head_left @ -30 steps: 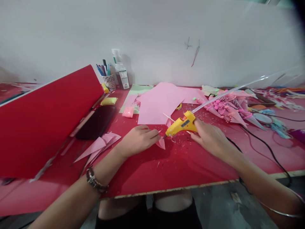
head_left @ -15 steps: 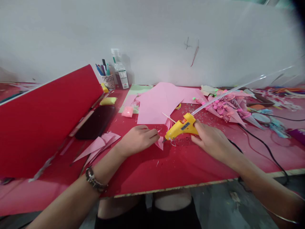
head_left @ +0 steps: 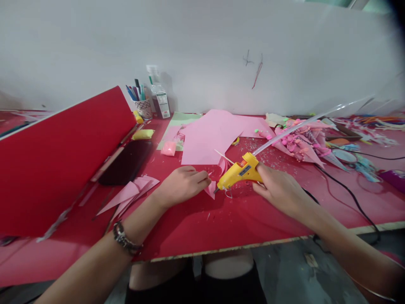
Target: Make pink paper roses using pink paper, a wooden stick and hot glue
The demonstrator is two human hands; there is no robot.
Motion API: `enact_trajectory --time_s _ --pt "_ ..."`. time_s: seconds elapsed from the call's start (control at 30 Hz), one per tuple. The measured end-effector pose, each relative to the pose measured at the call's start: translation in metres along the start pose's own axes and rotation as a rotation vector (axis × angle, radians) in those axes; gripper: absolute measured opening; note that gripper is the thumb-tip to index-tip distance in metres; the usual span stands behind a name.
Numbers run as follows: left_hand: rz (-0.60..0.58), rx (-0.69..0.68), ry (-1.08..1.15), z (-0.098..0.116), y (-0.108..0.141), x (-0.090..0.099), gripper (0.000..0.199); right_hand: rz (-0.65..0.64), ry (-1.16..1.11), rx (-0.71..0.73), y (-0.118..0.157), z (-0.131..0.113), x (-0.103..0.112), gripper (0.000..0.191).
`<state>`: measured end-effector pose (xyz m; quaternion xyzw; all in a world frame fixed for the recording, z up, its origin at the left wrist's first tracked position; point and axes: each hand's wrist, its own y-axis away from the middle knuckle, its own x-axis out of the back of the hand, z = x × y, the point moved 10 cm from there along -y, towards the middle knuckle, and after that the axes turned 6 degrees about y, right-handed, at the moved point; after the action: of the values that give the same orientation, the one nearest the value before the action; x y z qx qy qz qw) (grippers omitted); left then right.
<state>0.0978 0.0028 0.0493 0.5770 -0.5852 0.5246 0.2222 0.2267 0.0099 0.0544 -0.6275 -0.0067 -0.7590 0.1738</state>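
My right hand (head_left: pixel 276 183) grips a yellow hot glue gun (head_left: pixel 238 172) by its handle. A long clear glue stick (head_left: pixel 284 134) sticks out of the gun's back end. The nozzle points down to the left, at the edge of a small pink paper piece (head_left: pixel 210 191). My left hand (head_left: pixel 186 185) pinches that paper between thumb and fingers, which hide part of it. Just behind the gun lie a curled pink paper (head_left: pixel 223 164) and a thin white stick. Left of my left hand lie several folded pink paper pieces (head_left: pixel 134 192).
Large pink sheets (head_left: pixel 205 139) lie at the back centre. Pink paper cones (head_left: pixel 300 143) crowd the back right. A black cable (head_left: pixel 351 198) crosses the right side. On the left are a dark phone-like slab (head_left: pixel 126 162), a leaning red board (head_left: pixel 63 164), a pen cup (head_left: pixel 144 108) and a bottle (head_left: pixel 161 101).
The glue gun's nozzle has dipped very slightly down and left along the small paper's edge. Both hands keep their grips, and the rest looks the same.
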Motion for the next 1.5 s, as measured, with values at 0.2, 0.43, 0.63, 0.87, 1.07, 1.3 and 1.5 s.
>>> enact_trajectory --time_s 0.2,0.43,0.63,0.87,1.07,1.3,1.5 --pt "0.003 0.0 -0.004 0.0 0.0 0.002 0.019 0.004 0.003 0.003 0.001 -0.001 0.0 0.017" --pt "0.018 -0.006 -0.01 0.001 0.0 0.003 0.021 -0.035 0.001 -0.008 0.002 0.0 -0.001 0.017" --pt "0.033 -0.009 -0.011 0.001 0.0 0.004 0.022 -0.081 -0.01 -0.02 0.004 -0.002 -0.001 0.021" --pt "0.036 -0.013 -0.015 0.001 -0.001 0.005 0.026 -0.091 -0.041 -0.015 0.009 0.002 0.0 0.016" --pt "0.021 -0.016 0.003 0.0 -0.001 0.003 0.025 -0.005 -0.154 -0.141 0.014 0.032 0.006 0.034" --pt "0.035 0.026 0.099 -0.006 0.004 0.001 0.023 0.143 -0.248 -0.358 0.012 0.117 -0.006 0.023" --pt "0.107 0.207 0.316 -0.027 0.01 0.0 0.019 0.136 -0.272 -0.462 0.011 0.164 -0.059 0.031"
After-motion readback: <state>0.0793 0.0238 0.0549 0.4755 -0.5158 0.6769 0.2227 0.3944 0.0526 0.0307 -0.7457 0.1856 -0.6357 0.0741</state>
